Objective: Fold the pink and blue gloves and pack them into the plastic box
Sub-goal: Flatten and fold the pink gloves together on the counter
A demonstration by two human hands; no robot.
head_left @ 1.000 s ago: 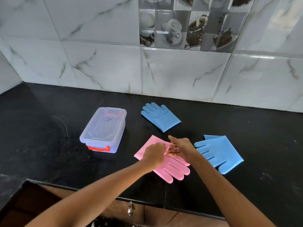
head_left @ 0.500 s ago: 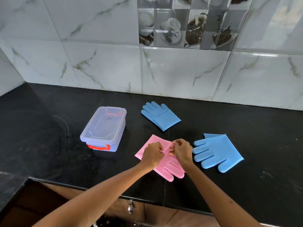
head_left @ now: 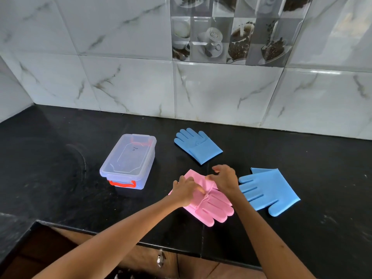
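Now both hands work the pink gloves near the desk's front edge: the left hand presses down on the cuff, the right hand pinches its upper edge. One blue glove lies just right, another behind. Left stands the box, lid shut.

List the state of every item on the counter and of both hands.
Box: lid on, orange latch at the near end.
Pink gloves: flat on the counter, cuff end under both hands.
Far blue glove: flat, untouched.
Near blue glove: flat, untouched, unfolded.
Left hand: pressing on the pink gloves.
Right hand: fingers curled at the pink cuff.
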